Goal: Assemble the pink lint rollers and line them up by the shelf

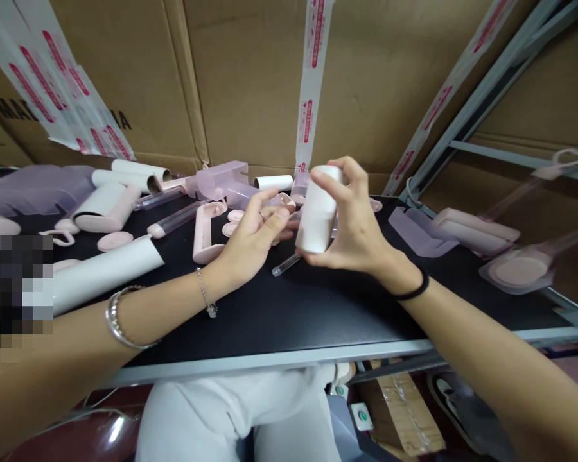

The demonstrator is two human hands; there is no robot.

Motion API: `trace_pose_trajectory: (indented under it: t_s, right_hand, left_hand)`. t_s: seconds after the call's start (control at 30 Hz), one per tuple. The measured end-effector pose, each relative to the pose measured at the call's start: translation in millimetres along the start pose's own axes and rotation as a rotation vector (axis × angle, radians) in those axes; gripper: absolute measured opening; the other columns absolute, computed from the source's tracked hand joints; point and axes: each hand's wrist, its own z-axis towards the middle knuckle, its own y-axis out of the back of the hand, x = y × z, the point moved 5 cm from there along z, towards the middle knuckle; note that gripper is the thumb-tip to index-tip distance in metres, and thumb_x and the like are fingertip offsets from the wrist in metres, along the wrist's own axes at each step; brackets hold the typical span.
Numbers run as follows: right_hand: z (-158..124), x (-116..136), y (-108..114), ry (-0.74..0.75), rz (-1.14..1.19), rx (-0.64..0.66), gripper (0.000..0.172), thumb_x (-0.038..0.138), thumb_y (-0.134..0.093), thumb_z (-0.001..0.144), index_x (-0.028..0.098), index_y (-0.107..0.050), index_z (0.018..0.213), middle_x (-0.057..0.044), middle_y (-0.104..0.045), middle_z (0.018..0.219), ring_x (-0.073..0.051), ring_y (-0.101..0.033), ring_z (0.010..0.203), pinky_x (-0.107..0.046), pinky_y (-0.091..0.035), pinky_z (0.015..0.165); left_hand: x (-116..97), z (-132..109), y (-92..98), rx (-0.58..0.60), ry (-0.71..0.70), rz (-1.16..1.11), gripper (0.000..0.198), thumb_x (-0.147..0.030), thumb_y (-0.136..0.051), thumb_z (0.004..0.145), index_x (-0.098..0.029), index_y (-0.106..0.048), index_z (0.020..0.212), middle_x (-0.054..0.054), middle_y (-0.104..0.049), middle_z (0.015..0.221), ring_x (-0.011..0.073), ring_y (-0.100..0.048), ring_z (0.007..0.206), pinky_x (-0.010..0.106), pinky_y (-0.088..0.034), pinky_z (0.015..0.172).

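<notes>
A short white cylinder (319, 215) stands nearly upright in my right hand (359, 215), the thumb under its lower end and fingers around its top. It is held above the black table (289, 314). To its left my left hand (257, 237) reaches in with fingers stretched and apart, holding nothing that I can see. Below the left fingertips a thin clear tube (286, 265) lies on the table. Beside the left hand rest a pink C-shaped bracket (203, 234) and small pink oval caps (235, 217). Small parts behind both hands are partly hidden.
Long white tubes (106, 273), lilac plastic trays (36, 189) and pink-capped clear rods (176, 219) crowd the left. At right lie a lilac tray (421, 232) and a pink-and-white part (476, 231). Cardboard boxes (250, 83) wall the back; a metal shelf post (481, 96) stands right.
</notes>
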Motion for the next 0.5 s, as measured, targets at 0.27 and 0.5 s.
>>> trace_pose_trajectory:
  t_s: [0.27, 0.5]
  right_hand:
    - [2, -39, 4, -0.08, -0.078, -0.055, 0.109, 0.066, -0.074, 0.064, 0.028, -0.02, 0.151, -0.016, -0.014, 0.154, -0.046, -0.013, 0.145, -0.068, -0.02, 0.115]
    - [0, -20, -21, 0.03, -0.049, 0.065, 0.106, 0.078, -0.07, 0.058, 0.029, -0.035, 0.146, -0.016, -0.011, 0.156, -0.046, -0.011, 0.146, -0.069, -0.023, 0.112]
  left_hand:
    - [-14, 2, 4.0, -0.006, -0.168, 0.265, 0.027, -0.018, -0.067, 0.077, -0.019, -0.063, 0.104, 0.007, -0.066, 0.113, 0.0218, -0.059, 0.115, 0.04, -0.045, 0.104]
    - [-3, 5, 5.9, 0.102, -0.134, 0.418, 0.023, -0.017, -0.063, 0.079, -0.019, -0.065, 0.103, 0.007, -0.068, 0.111, 0.0215, -0.063, 0.108, 0.042, -0.044, 0.104]
